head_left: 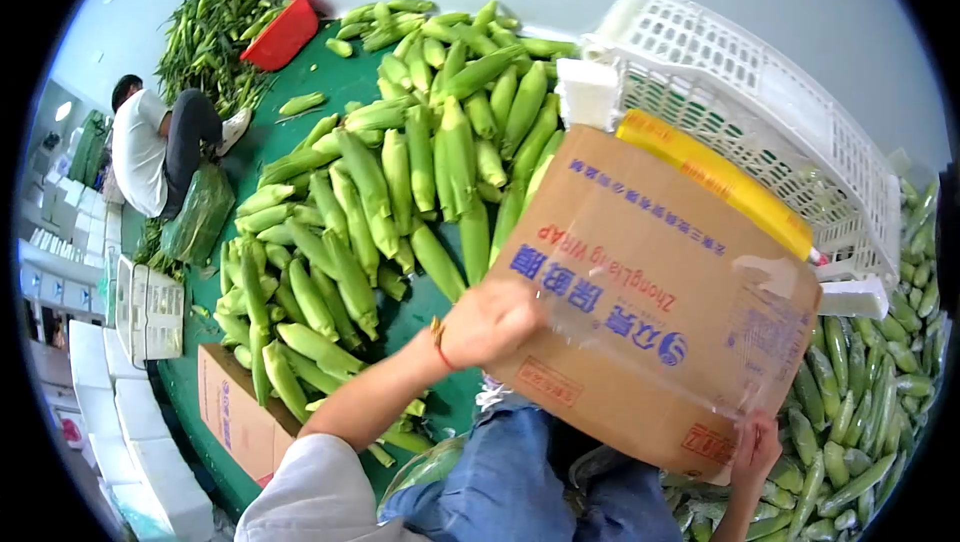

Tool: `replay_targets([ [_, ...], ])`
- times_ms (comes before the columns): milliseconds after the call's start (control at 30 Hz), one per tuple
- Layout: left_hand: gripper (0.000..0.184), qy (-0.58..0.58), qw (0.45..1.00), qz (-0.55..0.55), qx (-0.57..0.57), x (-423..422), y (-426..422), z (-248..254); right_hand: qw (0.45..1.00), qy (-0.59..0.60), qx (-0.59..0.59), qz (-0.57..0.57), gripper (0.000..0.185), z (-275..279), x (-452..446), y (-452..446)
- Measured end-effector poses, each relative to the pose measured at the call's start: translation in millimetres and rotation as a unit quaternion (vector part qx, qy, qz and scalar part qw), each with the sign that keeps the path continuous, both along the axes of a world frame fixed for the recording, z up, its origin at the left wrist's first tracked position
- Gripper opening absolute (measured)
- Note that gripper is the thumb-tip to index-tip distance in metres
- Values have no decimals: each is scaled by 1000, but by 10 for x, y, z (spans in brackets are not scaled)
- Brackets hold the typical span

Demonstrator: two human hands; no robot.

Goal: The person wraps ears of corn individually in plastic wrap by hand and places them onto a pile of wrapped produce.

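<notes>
A brown cardboard box (620, 242) with blue and red print sits tilted in front of my knees. Clear cling film (650, 370) stretches across its top face, with a faint edge running between my two hands. My left hand (497, 320) is closed in a fist at the box's left edge, seemingly on one end of the film; the fingertips are hidden. At the lower right corner, my right hand (757, 450) pinches the film's other end. A long yellow box (715, 182) lies along the far edge of the cardboard box.
Husk-covered corn cobs (400, 172) are heaped on the green floor (205, 392) at left. Film-wrapped cobs (850, 422) lie at right. A white plastic crate (760, 92) stands behind the box. Another person (150, 152) sits far left near a red basket (283, 34).
</notes>
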State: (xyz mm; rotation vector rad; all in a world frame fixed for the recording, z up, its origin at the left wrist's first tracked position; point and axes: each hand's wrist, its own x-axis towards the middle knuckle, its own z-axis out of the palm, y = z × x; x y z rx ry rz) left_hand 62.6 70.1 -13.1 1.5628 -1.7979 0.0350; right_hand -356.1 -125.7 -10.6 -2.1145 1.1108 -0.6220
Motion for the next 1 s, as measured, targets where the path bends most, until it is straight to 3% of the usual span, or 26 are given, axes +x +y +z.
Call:
replay_targets([
  [67,20,32,996,14,77,-174,551,-164,998,5,42,44,5,-117,-176,212],
  [200,23,87,993,71,-26,-527,1045,-441,992,82,-14,90,3,-17,-202,618],
  [233,24,116,975,189,-1,-582,1203,-599,992,84,-11,88,3,25,-172,673],
  [267,25,143,942,302,23,-565,1312,-849,993,86,-8,85,3,64,-151,714],
  [300,32,238,858,454,8,-409,1274,-1222,993,99,-2,68,5,76,-158,749],
  [333,44,321,782,535,-16,-153,1128,-1455,990,108,-46,75,5,71,-154,763],
  [367,60,321,724,611,13,152,1125,-2029,986,118,-89,82,5,54,-138,774],
  [400,77,379,635,662,119,439,1088,-2449,979,127,-132,87,6,22,-124,788],
  [433,90,433,608,654,123,696,1074,-3046,978,129,-136,88,7,-32,-155,799],
  [467,87,436,602,638,199,789,978,-3047,977,133,-139,88,7,-85,-228,792],
  [600,63,525,596,579,185,959,1119,-3390,971,173,-152,56,9,51,-168,820],
  [633,58,678,532,496,106,899,1203,-3056,972,169,-152,57,9,138,-56,835],
  [667,52,805,441,395,30,747,1255,-2417,970,174,-156,62,9,170,11,831],
  [700,44,803,429,412,32,591,1228,-1869,968,181,-160,67,9,160,43,831],
  [733,45,781,503,366,47,484,1373,-1608,965,190,-163,73,9,164,36,846],
  [800,44,677,626,381,69,292,1533,-1005,973,186,-125,63,6,168,4,855],
  [833,47,554,744,367,66,204,1430,-646,976,178,-107,61,5,155,18,860],
  [900,57,245,918,293,103,22,1037,200,977,187,-88,46,4,120,53,873],
  [933,63,64,961,231,140,-43,777,518,977,191,-83,38,4,168,63,872],
  [1000,63,-37,978,77,189,-298,303,692,972,224,-74,24,5,304,166,898],
])
